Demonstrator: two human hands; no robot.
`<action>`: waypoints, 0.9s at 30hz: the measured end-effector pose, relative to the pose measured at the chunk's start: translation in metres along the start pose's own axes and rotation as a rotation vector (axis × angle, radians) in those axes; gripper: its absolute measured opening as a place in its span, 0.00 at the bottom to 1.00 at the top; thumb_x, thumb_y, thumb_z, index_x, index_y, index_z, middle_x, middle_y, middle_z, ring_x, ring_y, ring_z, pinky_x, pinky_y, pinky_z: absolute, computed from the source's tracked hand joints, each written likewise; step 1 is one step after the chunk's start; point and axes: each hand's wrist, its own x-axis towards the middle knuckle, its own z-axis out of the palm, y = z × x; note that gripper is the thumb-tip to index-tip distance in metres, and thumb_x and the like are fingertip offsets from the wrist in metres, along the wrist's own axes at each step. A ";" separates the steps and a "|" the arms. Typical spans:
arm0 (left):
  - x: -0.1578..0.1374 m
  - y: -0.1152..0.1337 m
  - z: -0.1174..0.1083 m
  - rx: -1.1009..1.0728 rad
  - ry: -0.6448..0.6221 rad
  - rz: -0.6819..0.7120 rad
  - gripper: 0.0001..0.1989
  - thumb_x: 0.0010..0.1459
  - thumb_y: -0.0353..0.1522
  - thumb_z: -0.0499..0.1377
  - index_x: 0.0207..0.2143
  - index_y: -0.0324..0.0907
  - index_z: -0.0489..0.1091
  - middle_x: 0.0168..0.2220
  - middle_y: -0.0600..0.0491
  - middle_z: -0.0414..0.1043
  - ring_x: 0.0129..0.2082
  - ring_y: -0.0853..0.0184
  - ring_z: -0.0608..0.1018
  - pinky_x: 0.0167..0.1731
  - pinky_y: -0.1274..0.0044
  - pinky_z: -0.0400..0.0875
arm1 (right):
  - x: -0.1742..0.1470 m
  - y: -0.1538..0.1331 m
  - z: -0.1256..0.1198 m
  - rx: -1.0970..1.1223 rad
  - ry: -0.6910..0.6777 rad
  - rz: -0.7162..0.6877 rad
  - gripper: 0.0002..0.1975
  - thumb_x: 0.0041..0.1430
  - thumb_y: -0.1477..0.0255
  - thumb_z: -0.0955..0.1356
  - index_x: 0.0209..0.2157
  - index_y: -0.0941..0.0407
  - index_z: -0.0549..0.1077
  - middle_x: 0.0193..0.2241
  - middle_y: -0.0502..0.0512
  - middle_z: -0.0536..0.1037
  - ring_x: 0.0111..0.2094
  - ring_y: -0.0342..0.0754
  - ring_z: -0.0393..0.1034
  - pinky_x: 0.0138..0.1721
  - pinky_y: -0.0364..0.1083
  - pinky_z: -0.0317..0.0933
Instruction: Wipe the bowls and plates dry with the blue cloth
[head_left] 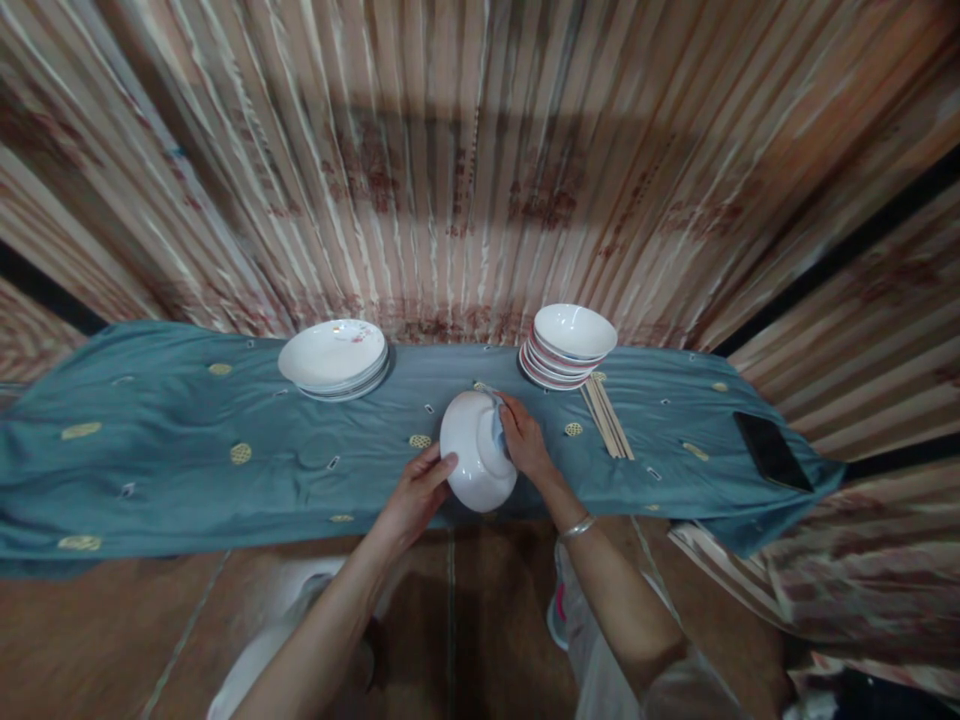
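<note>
1. Close to the person, over the front edge of the tabletop (187, 405), two hands hold a white bowl (472, 465). It is tipped, so its shiny outside and bottom show. I cannot tell if it touches the cloth (285, 490) under it.
2. The left hand (421, 490) has its thumb on the bowl's side. Its grip is closed on the bowl.
3. The right hand (523, 437) wears a silver bracelet (578, 527) on its wrist. Its grip is closed at the bowl's bottom ring. A pale blue bit (498, 418) shows by the fingers. It may be a rag or paint; I cannot tell.
4. The step in hand looks like turning the bowl, or maybe rubbing it. The next move calls for a firm hold on both sides, because the bowl looks round and slippery.
5. Farther right lie some thin wooden sticks (609, 420), just beside a stack of bowls (570, 345). A flat black thing (771, 450), maybe a phone, lies near the right end.
6. Back on the left sits a stack of plates (334, 358).
7. Behind it all hangs a striped curtain (465, 160).
</note>
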 end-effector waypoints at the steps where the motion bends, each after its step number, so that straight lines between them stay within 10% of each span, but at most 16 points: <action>1: 0.001 0.000 -0.001 -0.004 0.005 -0.004 0.22 0.37 0.36 0.76 0.38 0.39 0.81 0.35 0.47 0.81 0.31 0.65 0.78 0.34 0.75 0.72 | -0.001 0.002 0.000 0.003 0.001 0.034 0.23 0.68 0.62 0.56 0.55 0.57 0.72 0.53 0.62 0.77 0.54 0.54 0.72 0.58 0.54 0.64; 15: 0.006 0.007 -0.006 -0.106 0.106 -0.064 0.21 0.33 0.32 0.77 0.32 0.37 0.79 0.28 0.53 0.79 0.24 0.71 0.76 0.27 0.80 0.73 | -0.005 0.011 0.001 0.033 -0.058 0.240 0.20 0.66 0.64 0.59 0.51 0.53 0.75 0.46 0.55 0.81 0.49 0.52 0.75 0.55 0.53 0.65; 27: 0.016 0.018 -0.011 -0.226 0.266 -0.011 0.18 0.56 0.20 0.60 0.49 0.37 0.73 0.28 0.52 0.81 0.24 0.70 0.80 0.29 0.82 0.76 | -0.013 0.011 0.005 -0.011 -0.097 0.241 0.19 0.66 0.64 0.61 0.54 0.52 0.74 0.53 0.56 0.79 0.54 0.53 0.73 0.58 0.55 0.64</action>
